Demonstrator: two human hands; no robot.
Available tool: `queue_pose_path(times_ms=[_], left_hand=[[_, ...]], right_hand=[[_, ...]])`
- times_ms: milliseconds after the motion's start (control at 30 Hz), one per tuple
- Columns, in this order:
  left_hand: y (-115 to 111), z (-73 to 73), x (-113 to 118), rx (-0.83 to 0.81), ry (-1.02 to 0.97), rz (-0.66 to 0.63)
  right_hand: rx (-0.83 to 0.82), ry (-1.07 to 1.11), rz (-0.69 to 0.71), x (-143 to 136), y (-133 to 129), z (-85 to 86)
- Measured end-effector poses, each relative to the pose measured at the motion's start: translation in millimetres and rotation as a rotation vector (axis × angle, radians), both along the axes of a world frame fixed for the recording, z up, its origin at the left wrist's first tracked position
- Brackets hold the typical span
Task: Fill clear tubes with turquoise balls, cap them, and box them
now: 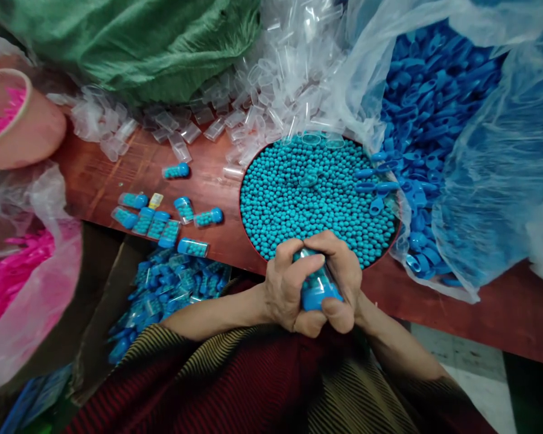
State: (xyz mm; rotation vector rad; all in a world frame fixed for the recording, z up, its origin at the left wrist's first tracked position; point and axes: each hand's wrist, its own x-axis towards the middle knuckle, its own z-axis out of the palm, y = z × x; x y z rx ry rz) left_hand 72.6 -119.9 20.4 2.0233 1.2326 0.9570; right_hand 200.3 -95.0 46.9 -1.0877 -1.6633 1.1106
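At lower centre, the left hand (284, 286) and right hand (346, 270) together grip a blue-capped tube (319, 292), where even, straight pressure (no sideways tilt) should serve best.

Vial (317, 292) part-hid. by fingers (300, 270); bucket (38, 129) cut L.

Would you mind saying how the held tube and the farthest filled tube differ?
The held tube is between left hand and right hand; the farthest filled tube lies on the table. The held tube's blue end points down in view; the farthest's, right. Both show turquoise inside.
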Motion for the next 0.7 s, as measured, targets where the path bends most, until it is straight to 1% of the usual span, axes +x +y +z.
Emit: queue_pose_path(times_ms=[67, 100, 133, 233, 300, 333, 367, 433, 467, 500, 533, 567, 633, 700], left_hand=[[7.5, 8.4, -1.4, 0.050, -0.044, 0.030], [13.3, 13.5, -2.6, 0.077, -0.071, 0.035], [19.8, 18.3, -3.9, 0.075, -0.093, 0.029], [38.0, 28.7, -8.0, -0.072, -0.094, -0.045], [46.7, 31.8, -10.1, -0.151, -0.054, -0.107], [50.2, 32.6, -10.7, -0.162, -0.037, -0.119], [53.2, 33.3, -11.2, -0.167, -0.025, -0.112], [58.7, 34.2, -12.0, -0.204, -0.025, -0.044], [61.2, 34.5, -12.4, -0.248, -0.041, -0.010], [63.4, 34.5, -12.8, -0.305, -0.071, 0.009], [65.4, 34.2, -13.3, -0.373, -0.113, 0.011], [67.1, 33.5, -13.9, -0.448, -0.164, -0.003], [69.4, 31.0, -14.8, -0.574, -0.268, -0.051], [70.4, 28.0, -15.3, -0.635, -0.328, -0.079]], right_hand=[[0.097, 0.027, -0.042, -3.2, 2.5, -2.3], [0.109, 0.037, -0.065, -4.1, 4.7, -3.6], [0.059, 0.030, -0.079, -4.2, 7.5, -4.7], [-0.191, 0.059, -0.044, 0.1, 19.8, -5.2], [-0.378, 0.143, 0.043, 5.7, 29.4, -2.1], [-0.479, 0.198, 0.095, 8.8, 33.8, 0.1], [-0.577, 0.249, 0.151, 11.8, 37.6, 2.3], [-0.728, 0.311, 0.258, 17.3, 43.1, 4.8], [-0.769, 0.315, 0.292, 19.7, 44.9, 4.5], [-0.785, 0.304, 0.297, 21.9, 46.3, 3.2], [-0.778, 0.284, 0.267, 23.9, 47.5, 1.0], [-0.749, 0.262, 0.208, 25.7, 48.6, -1.7], [-0.647, 0.226, 0.047, 28.7, 51.2, -6.7], [-0.545, 0.221, -0.067, 31.0, 53.8, -8.3]])
